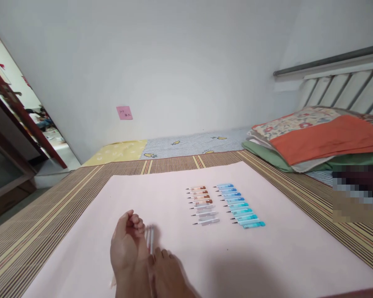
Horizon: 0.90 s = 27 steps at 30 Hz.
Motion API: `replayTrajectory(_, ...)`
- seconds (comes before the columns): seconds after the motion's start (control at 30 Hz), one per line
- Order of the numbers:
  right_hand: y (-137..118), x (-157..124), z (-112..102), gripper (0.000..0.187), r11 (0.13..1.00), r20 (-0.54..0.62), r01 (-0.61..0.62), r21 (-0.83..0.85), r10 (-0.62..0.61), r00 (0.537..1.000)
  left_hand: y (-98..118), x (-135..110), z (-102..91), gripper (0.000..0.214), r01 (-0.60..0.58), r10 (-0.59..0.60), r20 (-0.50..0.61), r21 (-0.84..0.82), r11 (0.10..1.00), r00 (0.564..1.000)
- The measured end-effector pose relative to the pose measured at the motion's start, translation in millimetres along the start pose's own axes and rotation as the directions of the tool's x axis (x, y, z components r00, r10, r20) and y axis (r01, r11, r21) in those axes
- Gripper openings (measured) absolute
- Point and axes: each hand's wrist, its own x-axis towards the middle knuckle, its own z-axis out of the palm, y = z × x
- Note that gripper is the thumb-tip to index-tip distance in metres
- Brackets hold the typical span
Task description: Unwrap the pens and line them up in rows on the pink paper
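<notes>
Several slim white pen-like sticks lie together on the pink sheet, between my two hands. My left hand is at their left, palm turned up and fingers curled in; what it holds, if anything, is hidden. At their lower end rests my right hand, back upward, its fingers bent and close together; their tips are hidden. To the right, two columns of dark-tipped white sticks lie beside coloured sleeves: brown sleeves and grey sleeves in one, blue sleeves and teal sleeves in the other.
The sheet covers part of a striped mat. Folded bedding with an orange band is piled at the right, below a white slatted headboard. A pink note is on the wall; a doorway opens at the far left.
</notes>
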Motion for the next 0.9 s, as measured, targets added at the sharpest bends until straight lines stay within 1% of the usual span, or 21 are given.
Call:
replayTrajectory(0.1,-4.0,0.2,-13.7,0.023,0.997,0.079,-0.056,-0.046,0.059,0.995,0.4,2.9,-2.0,0.006,0.014,-0.014,-0.002,-0.009,1.000,1.000)
replayTrajectory(0.2,-3.0,2.2,-25.0,0.021,0.991,0.118,-0.132,0.000,0.131,0.984,1.0,5.6,-3.6,0.006,0.031,-0.031,-0.003,-0.026,0.999,1.000)
replayTrajectory(0.3,4.5,2.9,-39.0,0.025,0.963,0.166,-0.268,-0.022,0.268,0.949,2.5,6.4,-3.7,0.006,0.035,-0.035,-0.004,-0.028,0.999,0.999)
replayTrajectory(0.37,11.8,0.9,-51.4,0.030,0.945,0.178,-0.322,-0.064,0.328,0.928,3.3,6.3,-3.7,0.006,0.026,-0.026,-0.007,-0.022,0.999,1.000)
replayTrajectory(0.43,18.7,-2.4,-64.1,0.029,0.940,0.177,-0.333,-0.074,0.341,0.923,3.1,6.7,-4.4,0.007,0.021,-0.021,-0.009,-0.019,1.000,1.000)
replayTrajectory(0.53,23.8,-6.1,-75.2,0.025,0.953,0.154,-0.299,-0.051,0.304,0.940,0.5,8.3,-6.2,0.006,0.056,-0.056,0.003,-0.017,0.998,0.998)
replayTrajectory(0.6,22.7,-6.0,-74.6,0.024,0.961,0.128,-0.274,-0.041,0.277,0.952,-2.0,9.5,-7.1,0.006,0.096,-0.096,0.006,-0.022,0.995,0.995)
replayTrajectory(0.67,19.4,-3.2,-69.0,0.024,0.960,0.117,-0.279,-0.033,0.281,0.953,-3.9,10.2,-7.3,0.006,0.121,-0.121,0.001,-0.029,0.992,0.993)
replayTrajectory(0.8,15.3,7.3,-57.3,0.024,0.948,0.140,-0.316,-0.031,0.317,0.938,-3.3,10.6,-6.7,0.007,0.117,-0.118,-0.019,-0.030,0.993,0.993)
replayTrajectory(0.9,23.0,10.9,-56.9,0.026,0.940,0.131,-0.340,-0.019,0.340,0.931,-0.6,11.7,-7.0,0.007,0.100,-0.101,-0.027,-0.038,0.994,0.995)
